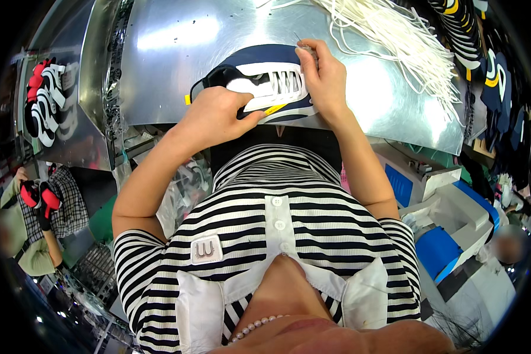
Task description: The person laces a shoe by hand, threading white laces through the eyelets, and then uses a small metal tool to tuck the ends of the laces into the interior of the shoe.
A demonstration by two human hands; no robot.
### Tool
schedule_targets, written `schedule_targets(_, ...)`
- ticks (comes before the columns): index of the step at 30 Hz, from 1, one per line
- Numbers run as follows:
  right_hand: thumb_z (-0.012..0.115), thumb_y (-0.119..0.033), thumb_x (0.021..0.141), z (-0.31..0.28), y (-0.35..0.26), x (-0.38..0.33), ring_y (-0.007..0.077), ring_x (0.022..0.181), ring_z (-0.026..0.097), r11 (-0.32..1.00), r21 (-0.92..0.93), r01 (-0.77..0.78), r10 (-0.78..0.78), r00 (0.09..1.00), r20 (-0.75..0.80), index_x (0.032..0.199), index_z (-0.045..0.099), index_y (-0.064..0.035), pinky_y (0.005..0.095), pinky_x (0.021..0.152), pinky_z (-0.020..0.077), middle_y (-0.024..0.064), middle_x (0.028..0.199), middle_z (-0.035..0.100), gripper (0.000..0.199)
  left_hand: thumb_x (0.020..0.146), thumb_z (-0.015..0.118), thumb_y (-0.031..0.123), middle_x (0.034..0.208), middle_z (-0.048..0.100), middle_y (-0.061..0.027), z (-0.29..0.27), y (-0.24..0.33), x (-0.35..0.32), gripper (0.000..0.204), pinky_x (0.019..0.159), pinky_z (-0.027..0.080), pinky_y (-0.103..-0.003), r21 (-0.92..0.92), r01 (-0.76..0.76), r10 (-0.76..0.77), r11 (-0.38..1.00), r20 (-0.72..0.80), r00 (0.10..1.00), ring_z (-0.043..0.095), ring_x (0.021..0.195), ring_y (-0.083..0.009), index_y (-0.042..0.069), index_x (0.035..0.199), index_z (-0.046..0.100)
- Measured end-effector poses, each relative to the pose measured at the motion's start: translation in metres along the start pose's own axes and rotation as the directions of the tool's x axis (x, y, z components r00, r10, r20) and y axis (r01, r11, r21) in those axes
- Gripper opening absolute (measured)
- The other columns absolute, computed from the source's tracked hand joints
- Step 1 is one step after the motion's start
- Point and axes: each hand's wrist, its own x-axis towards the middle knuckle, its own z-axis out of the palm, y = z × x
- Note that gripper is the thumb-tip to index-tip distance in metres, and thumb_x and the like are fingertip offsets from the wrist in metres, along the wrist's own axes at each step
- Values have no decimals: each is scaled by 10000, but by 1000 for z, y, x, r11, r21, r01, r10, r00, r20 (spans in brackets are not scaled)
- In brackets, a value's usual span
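A navy and white sneaker [289, 54] with yellow accents lies on its side on the metal tabletop in front of me, its toe to the right. White laces [285, 83] cross over its front opening. My left hand [221, 112] grips the shoe by its collar side, fingers inside the opening and thumb outside. At the toe end, my right hand [323, 76] is closed around a slim tool [301, 43] with a thin metal point showing past the fingers. Most of the tool is hidden in the hand.
A large bundle of white laces [395, 44] spreads over the far right of the metal table [177, 76]. Several red, black and white shoes [44, 100] stand at the left. Navy shoe parts [497, 79] hang at the right, above a blue and grey machine [454, 230]. Another person holds red-and-black shoes [40, 196].
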Motion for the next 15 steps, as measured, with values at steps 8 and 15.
schedule_targets(8,578,-157,963,-12,-7,-8,89,661,544,943,296,-149,153,988,12,1104,602,-5,236,597,431,51,786,627,208,777,733,-5,954,634,-131,24,-11,-31,404,753,468,-354,151,-310,334,939,-624,706,606,854,-271,14,1155,593)
schedule_targets(15,536,-129,995,-1,-20,-14,20,607,396,900,395,-184,163,983,87,1129,579,14,176,537,308,-34,725,517,201,934,612,43,1298,495,-144,101,11,-71,479,883,497,-316,-962,-252,-595,-105,-142,791,567,1072,-196,-8,1342,366)
